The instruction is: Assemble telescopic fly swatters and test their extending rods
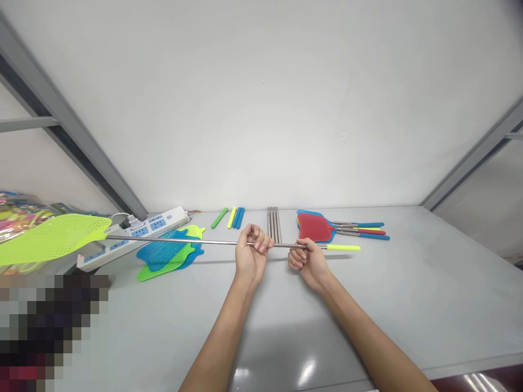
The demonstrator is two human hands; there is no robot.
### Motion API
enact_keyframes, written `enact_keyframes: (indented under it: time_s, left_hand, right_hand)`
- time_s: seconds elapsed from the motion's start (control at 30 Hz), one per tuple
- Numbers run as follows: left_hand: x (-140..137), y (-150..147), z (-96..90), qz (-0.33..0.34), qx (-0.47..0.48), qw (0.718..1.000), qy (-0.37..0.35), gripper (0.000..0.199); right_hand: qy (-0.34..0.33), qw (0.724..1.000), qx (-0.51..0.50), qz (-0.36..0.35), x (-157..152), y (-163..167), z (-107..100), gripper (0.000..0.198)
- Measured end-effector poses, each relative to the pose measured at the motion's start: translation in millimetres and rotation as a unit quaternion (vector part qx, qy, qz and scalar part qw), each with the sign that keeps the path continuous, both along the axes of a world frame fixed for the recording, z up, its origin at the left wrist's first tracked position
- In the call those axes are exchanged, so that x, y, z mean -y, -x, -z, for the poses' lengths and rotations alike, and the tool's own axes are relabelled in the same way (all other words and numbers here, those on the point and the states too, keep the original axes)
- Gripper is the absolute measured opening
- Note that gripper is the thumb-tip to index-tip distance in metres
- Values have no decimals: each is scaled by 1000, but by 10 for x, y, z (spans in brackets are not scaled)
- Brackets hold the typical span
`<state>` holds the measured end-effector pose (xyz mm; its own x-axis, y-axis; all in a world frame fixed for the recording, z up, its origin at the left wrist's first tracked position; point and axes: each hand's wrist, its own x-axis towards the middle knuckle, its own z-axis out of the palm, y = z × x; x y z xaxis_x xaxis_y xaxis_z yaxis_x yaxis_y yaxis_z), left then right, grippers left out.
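A long fly swatter point(208, 241) with a yellow-green mesh head, a thin metal rod and a yellow grip stretches level across the view. My left hand point(252, 250) is closed around the middle of its rod. Closer to the yellow grip, my right hand point(308, 261) pinches the same rod. Behind my hands several bare metal rods point(273, 224) lie side by side. To the right is a stack of fly swatters point(314, 226) with red and blue heads on top and short rods with coloured grips.
Loose mesh heads point(163, 251) in blue, green and yellow lie left on the grey table point(183, 337), beside a white power strip point(134, 234). Coloured grips point(232, 218) rest near the wall. Colourful packaged items point(28, 209) sit far left. Metal frame posts point(69, 117) flank the table.
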<state>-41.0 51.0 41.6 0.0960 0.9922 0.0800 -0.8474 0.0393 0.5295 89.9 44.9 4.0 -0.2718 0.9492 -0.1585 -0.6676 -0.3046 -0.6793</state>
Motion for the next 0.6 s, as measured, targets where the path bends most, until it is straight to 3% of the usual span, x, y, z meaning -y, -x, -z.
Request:
enact_keyframes:
  time_s: [0.6]
  left_hand:
    - [15,-11,-13,-8,-13,1000,16,24]
  right_hand:
    - [-5,1000,6,8,2,2,-4,38]
